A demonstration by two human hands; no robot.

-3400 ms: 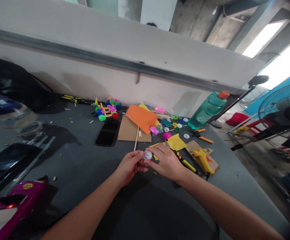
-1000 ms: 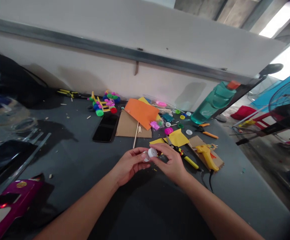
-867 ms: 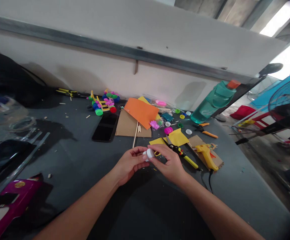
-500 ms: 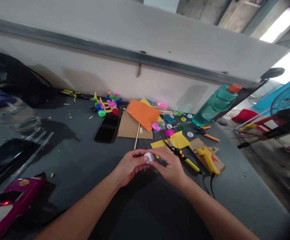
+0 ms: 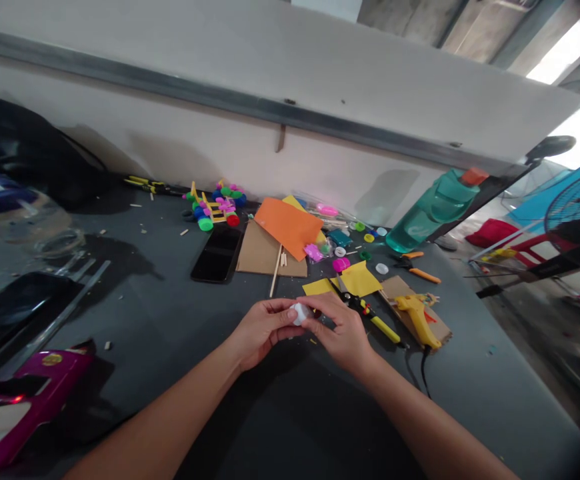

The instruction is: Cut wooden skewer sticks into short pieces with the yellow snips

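A small white lump (image 5: 301, 314), which looks like soft modelling clay, sits between my two hands above the dark table. My left hand (image 5: 265, 333) pinches its left side, thumb in front and fingers curled behind. On the other side my right hand (image 5: 343, 330) is closed round it with thumb and fingertips. The fingers hide part of the lump. Just right of my right hand lie yellow-handled scissors (image 5: 370, 317) on a piece of yellow paper (image 5: 363, 280). A thin wooden stick (image 5: 275, 273) lies beyond my left hand.
An orange sheet (image 5: 290, 227) rests on cardboard (image 5: 257, 253), beside a phone (image 5: 219, 255). Bottle caps and clay packets lie farther right. A yellow glue gun (image 5: 423, 321) and a teal bottle (image 5: 427, 213) stand at right. A magenta power strip (image 5: 53, 393) is at left.
The white lump has turned slightly between my fingers. Both hands keep nearly the same place, and the view has shifted a little.
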